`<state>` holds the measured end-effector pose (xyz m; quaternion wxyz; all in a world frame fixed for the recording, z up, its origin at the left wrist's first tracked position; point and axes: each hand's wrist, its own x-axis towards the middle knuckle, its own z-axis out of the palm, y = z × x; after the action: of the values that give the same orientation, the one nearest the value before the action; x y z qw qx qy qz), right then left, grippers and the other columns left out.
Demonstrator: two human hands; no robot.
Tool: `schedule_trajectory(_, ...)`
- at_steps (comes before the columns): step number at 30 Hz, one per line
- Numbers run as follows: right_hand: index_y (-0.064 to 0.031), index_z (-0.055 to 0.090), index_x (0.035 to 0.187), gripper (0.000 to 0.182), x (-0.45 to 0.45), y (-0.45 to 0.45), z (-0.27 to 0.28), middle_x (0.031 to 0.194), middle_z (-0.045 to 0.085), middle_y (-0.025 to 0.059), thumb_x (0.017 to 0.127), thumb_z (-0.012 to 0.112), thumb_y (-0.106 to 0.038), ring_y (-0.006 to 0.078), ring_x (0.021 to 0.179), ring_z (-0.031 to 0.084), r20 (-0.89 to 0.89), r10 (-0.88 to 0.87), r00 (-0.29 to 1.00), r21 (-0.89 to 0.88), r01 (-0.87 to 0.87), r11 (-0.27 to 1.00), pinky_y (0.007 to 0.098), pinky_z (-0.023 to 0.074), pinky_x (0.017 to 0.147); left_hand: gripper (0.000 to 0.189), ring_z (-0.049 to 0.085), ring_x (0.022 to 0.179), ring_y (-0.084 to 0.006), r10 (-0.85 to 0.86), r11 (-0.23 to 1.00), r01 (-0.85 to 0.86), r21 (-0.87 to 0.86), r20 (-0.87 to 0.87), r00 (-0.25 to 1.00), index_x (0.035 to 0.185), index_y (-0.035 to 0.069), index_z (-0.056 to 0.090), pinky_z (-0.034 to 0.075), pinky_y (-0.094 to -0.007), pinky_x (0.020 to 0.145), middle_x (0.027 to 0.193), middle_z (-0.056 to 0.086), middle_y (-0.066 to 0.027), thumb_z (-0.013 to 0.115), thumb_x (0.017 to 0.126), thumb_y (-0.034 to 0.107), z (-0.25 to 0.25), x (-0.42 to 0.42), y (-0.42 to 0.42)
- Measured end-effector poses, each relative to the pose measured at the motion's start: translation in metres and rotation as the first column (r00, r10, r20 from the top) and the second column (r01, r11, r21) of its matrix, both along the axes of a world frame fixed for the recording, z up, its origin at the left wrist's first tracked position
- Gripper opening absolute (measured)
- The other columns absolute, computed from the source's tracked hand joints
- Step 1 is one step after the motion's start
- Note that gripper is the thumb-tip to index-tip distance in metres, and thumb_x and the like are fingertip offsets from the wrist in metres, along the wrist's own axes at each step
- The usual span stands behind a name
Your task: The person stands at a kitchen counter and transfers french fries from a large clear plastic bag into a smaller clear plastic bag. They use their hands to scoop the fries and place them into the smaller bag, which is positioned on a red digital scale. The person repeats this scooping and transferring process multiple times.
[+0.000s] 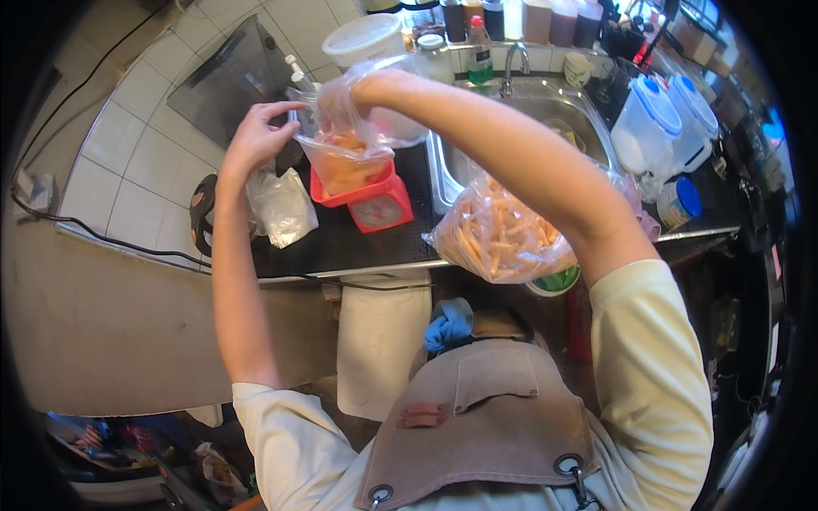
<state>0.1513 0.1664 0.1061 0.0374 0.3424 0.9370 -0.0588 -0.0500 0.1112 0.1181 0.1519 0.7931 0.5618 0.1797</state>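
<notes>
A clear plastic bag [348,169] with orange-yellow food pieces rests in the tray of a red kitchen scale [382,211]. Thumb and fingers of my left hand [268,131] pinch the bag's upper left edge. My right hand [342,99], covered by clear plastic, is at the bag's mouth; whether its fingers hold anything is hidden. Below my right forearm, a large clear bag of cut fries [501,236] lies at the counter's front edge by the sink. A stack of thin plastic bags [285,211] lies left of the scale.
A steel sink [441,172] with a faucet [516,61] is right of the scale. Lidded plastic containers [645,118] stand beyond it. A white tub [364,38], a glass jar [436,57] and a red-capped bottle [479,54] stand at the back. A black cable [134,246] runs along the left.
</notes>
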Motion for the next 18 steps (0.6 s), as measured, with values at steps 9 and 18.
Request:
schedule_trajectory(9, -0.0067, 0.076, 0.112, 0.034, 0.047, -0.032, 0.025, 0.098, 0.077, 0.0109, 0.080, 0.067, 0.001, 0.0198, 0.084, 0.075, -0.495, -0.002, 0.869, -0.023, -0.011, 1.000, 0.0326, 0.0585, 0.073, 0.033, 0.060, 0.092, -0.0138, -0.055, 0.997, 0.053, 0.050, 0.024, 0.998, 0.127, 0.012, 0.071, 0.050, -0.0276, 0.082, 0.115, 0.062, -0.0093, 0.066, 0.098, 0.028, 0.008, 0.014, 0.004)
schedule_trajectory(18, -0.0068, 0.075, 0.100, 0.017, 0.098, -0.054, 0.019, 0.092, 0.074, 0.0123, 0.085, 0.070, -0.014, 0.0234, 0.083, 0.072, -0.535, -0.078, 0.841, 0.047, 0.122, 0.991, 0.0392, 0.0561, 0.074, 0.030, 0.061, 0.105, -0.0257, -0.115, 0.842, 0.168, 0.513, -0.135, 0.984, 0.117, 0.011, 0.076, 0.052, -0.0344, 0.088, 0.123, 0.067, -0.0141, 0.068, 0.097, 0.032, -0.017, 0.028, 0.018)
